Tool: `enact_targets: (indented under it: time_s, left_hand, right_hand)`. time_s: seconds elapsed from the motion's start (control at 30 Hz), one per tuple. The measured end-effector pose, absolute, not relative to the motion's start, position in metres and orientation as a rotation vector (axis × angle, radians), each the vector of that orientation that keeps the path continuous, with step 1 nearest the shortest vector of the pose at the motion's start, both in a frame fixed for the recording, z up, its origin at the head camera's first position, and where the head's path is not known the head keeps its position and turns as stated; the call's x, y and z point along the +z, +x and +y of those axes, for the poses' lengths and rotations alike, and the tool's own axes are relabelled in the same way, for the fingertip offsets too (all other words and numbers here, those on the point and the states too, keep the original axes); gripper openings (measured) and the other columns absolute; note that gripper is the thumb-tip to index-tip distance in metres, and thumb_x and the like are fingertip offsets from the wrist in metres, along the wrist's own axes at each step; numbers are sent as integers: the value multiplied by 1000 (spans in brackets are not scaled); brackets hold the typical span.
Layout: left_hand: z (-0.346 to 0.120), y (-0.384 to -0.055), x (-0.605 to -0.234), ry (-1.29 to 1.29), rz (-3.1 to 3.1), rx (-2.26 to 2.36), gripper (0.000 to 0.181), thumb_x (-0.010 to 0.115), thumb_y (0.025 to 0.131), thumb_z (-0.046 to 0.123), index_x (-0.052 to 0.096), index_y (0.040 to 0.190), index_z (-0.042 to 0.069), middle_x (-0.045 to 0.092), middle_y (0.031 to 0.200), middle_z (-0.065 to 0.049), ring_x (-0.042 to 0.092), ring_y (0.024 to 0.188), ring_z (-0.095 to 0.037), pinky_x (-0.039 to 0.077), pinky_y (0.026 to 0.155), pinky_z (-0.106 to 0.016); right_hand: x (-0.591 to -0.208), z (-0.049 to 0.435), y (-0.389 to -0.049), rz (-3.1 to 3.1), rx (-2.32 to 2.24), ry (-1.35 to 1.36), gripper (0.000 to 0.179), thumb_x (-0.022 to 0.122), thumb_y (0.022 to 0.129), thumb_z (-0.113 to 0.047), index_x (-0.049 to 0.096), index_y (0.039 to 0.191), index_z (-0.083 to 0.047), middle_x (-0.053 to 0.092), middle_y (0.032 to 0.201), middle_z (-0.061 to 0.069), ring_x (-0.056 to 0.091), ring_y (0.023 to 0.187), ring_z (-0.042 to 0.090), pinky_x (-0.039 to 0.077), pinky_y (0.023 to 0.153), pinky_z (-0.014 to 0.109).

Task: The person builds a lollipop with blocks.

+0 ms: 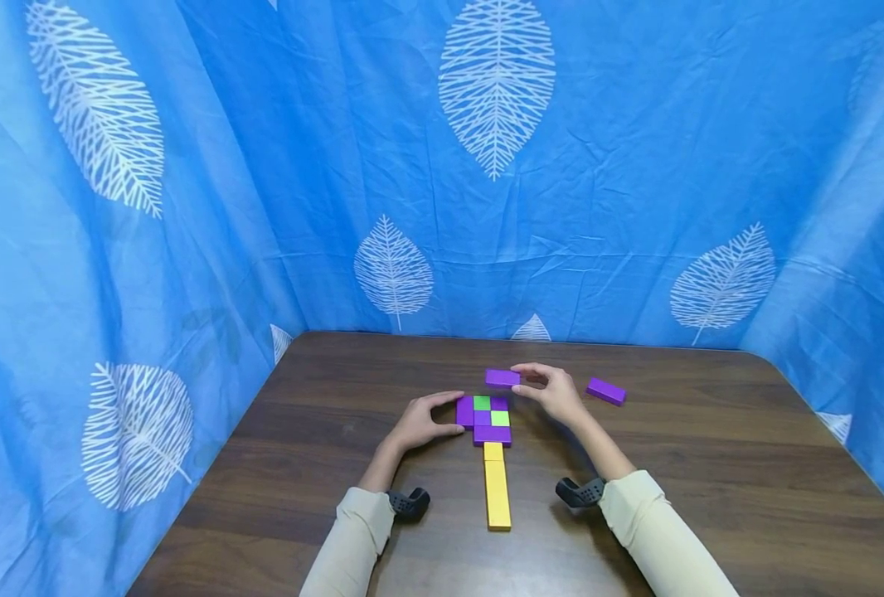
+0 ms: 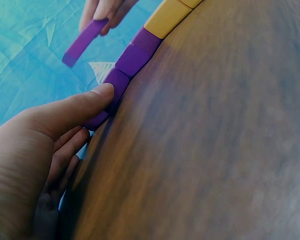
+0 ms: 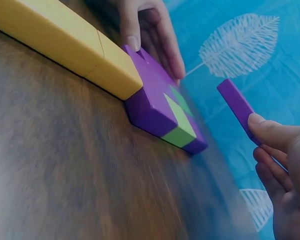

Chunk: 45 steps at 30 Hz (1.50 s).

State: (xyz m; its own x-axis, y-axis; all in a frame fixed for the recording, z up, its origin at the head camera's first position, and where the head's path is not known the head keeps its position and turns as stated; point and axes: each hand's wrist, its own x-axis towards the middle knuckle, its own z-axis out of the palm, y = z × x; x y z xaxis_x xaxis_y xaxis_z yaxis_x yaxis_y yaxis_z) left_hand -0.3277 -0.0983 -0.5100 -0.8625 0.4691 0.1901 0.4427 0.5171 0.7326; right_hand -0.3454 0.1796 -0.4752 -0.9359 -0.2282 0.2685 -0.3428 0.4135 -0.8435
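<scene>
My right hand pinches a purple block by its right end, thumb against fingers. That block is held in the air just beyond a flat cluster of purple and green blocks on the table. At the cluster's left side, my left hand holds an upright-lying purple block between thumb and fingers at its two ends. In the left wrist view the left thumb presses on that block's near end. Two green squares, one darker and one lighter, show among the purple pieces.
Yellow blocks run in a line from the cluster toward the near table edge. Another purple block lies apart at the right on the brown wooden table. A blue leaf-patterned curtain hangs behind and at both sides.
</scene>
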Motion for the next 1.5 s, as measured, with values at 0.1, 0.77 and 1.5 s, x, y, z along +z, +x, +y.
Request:
enact_targets:
  time_s: [0.1, 0.77, 1.5]
  left_hand:
    - [-98, -328, -510, 795, 2700, 1293, 61, 72, 78, 42, 53, 132, 18, 52, 132, -1, 44, 124, -20, 35, 102, -40]
    - [-96, -330, -512, 795, 2695, 1277, 61, 72, 78, 41, 53, 132, 19, 52, 131, 0, 44, 124, -18, 34, 103, -38]
    - [-98, -329, -510, 764, 2677, 1286, 61, 72, 79, 38, 52, 133, 20, 51, 133, 1, 42, 125, -17, 33, 104, -38]
  right_hand:
    - [-478, 173, -351, -2552, 1589, 537, 36, 74, 79, -17, 66, 111, -2, 65, 109, 13, 59, 103, 31, 49, 87, 39]
    - [-495, 158, -358, -2772, 1383, 460, 30, 70, 83, -15, 66, 112, -9, 65, 111, 11, 56, 107, 30, 42, 92, 47]
    - [-498, 161, -363, -2812, 1365, 503, 30, 70, 83, -19, 67, 112, -11, 64, 112, 9, 56, 108, 27, 43, 92, 45]
